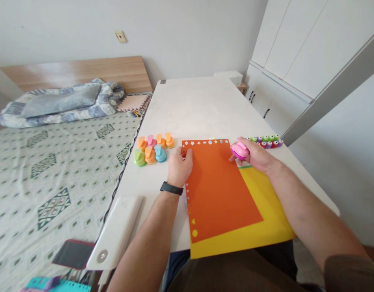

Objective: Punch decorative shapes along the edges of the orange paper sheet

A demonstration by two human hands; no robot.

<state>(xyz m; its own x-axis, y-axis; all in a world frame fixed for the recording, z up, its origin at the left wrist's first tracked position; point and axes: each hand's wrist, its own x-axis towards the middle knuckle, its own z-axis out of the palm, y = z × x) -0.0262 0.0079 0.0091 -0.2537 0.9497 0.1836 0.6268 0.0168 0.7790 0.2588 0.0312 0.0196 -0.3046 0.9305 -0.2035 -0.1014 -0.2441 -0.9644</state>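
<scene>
A sheet of orange paper (219, 186) lies on the table, with small punched shapes along its top and left edges. My left hand (180, 167), a dark band on its wrist, is closed at the sheet's upper left edge, its fingertips partly hidden. In my right hand (255, 154) is a pink craft punch (240, 150), gripped beside the upper right edge of the orange paper. I cannot tell whether the paper sits in the punch's slot. Under the orange sheet is yellow paper (266, 194), jutting out to the right and at the front.
Several craft punches (150, 154) in orange, pink, green and blue stand on the white table (195, 105) at left. Small coloured bottles or stampers (269, 142) line up behind my right hand. A long white device (116, 231) lies at the left edge, beside a bed (59, 162).
</scene>
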